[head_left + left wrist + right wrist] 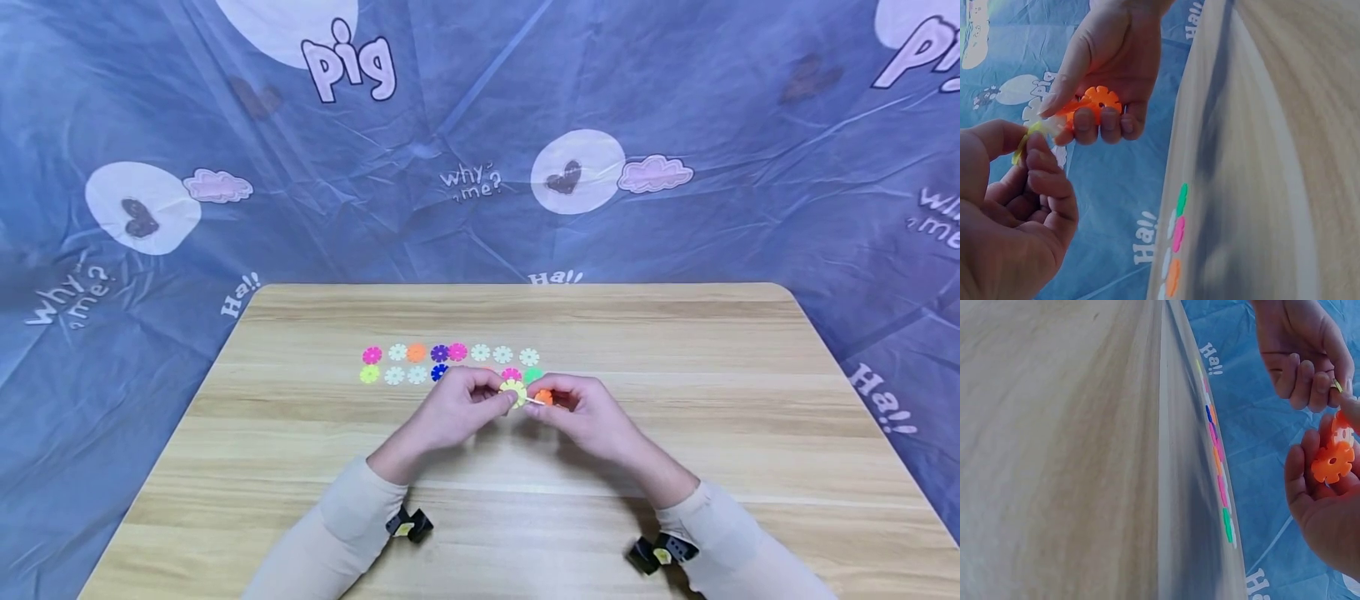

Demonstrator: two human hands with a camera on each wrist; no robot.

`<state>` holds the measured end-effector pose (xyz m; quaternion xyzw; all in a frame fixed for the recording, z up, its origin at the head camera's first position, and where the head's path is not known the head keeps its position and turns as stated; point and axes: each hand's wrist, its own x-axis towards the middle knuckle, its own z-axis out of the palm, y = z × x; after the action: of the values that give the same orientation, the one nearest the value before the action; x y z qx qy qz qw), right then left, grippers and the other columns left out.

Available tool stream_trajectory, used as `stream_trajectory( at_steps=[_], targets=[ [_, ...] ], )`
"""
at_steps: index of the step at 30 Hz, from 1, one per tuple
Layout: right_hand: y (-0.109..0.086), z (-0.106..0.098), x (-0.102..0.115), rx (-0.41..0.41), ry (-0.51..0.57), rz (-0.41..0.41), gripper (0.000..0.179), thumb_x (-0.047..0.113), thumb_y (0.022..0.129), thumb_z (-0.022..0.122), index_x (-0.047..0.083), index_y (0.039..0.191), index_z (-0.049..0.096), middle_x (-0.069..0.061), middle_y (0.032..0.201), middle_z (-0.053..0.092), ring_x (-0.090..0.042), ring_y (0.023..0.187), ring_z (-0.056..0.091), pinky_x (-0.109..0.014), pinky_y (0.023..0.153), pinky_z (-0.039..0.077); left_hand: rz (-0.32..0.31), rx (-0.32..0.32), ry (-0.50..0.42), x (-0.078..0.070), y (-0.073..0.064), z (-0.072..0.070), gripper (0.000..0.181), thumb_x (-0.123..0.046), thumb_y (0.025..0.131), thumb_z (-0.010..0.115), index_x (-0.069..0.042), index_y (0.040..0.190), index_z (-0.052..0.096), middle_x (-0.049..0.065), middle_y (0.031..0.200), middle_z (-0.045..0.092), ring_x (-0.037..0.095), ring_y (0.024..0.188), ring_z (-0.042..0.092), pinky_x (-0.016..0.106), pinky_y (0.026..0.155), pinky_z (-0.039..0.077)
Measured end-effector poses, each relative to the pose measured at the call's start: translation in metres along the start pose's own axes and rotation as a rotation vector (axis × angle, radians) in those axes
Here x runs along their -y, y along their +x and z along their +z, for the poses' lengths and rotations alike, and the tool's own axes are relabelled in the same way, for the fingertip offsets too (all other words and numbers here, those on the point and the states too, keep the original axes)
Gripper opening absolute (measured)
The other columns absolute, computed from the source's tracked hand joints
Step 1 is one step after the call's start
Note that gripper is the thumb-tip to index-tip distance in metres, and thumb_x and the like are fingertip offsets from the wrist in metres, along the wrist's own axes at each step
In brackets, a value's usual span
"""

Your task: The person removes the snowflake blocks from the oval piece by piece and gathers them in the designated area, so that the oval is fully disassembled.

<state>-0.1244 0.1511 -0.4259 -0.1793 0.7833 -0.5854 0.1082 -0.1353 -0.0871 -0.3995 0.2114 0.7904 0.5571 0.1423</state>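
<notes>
My left hand pinches a yellow snowflake disc, a flat plastic piece with notched edges, between thumb and fingers. Facing it, my right hand holds a white snowflake disc together with orange snowflake discs, which look joined to each other. The white piece meets the yellow one between the two hands; whether their notches interlock I cannot tell. In the left wrist view, the right hand's curled fingers lie in front of part of the orange pieces. Both hands are above the tabletop.
Two rows of loose snowflake discs lie flat on the wooden table, just beyond the hands, among them a pink disc and a green disc. The left hand covers part of the nearer row. Behind the table hangs a blue printed cloth.
</notes>
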Motion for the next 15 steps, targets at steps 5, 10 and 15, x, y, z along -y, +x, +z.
stream_trajectory(
  at_steps=[5, 10, 15],
  targets=[
    [-0.001, -0.001, -0.001, 0.021, 0.016, -0.005, 0.022, 0.012, 0.097, 0.080, 0.007, 0.119, 0.079, -0.008, 0.114, 0.078, -0.010, 0.097, 0.069, -0.022, 0.083, 0.057, 0.031, -0.046, -0.057, 0.004, -0.001, 0.004, 0.013, -0.007, 0.097, 0.073, 0.005, 0.095, 0.077, 0.004, 0.076, 0.067, 0.006, 0.062, 0.051, 0.018, 0.058, 0.046],
    [-0.002, -0.002, -0.002, 0.044, 0.034, -0.040, 0.022, 0.011, 0.102, 0.074, 0.003, 0.122, 0.077, -0.013, 0.117, 0.077, -0.009, 0.099, 0.068, -0.022, 0.083, 0.057, 0.079, -0.096, -0.113, 0.005, -0.002, 0.007, 0.009, -0.001, 0.094, 0.072, 0.007, 0.092, 0.075, -0.001, 0.070, 0.060, 0.004, 0.057, 0.045, 0.018, 0.054, 0.039],
    [-0.001, -0.003, 0.000, 0.058, 0.056, -0.065, 0.022, 0.009, 0.102, 0.072, 0.000, 0.122, 0.076, -0.015, 0.115, 0.076, -0.009, 0.096, 0.067, -0.022, 0.081, 0.056, 0.119, -0.136, -0.152, 0.006, -0.003, 0.011, 0.008, 0.001, 0.092, 0.072, 0.008, 0.090, 0.074, -0.003, 0.071, 0.059, 0.003, 0.058, 0.044, 0.018, 0.054, 0.036]
  ],
)
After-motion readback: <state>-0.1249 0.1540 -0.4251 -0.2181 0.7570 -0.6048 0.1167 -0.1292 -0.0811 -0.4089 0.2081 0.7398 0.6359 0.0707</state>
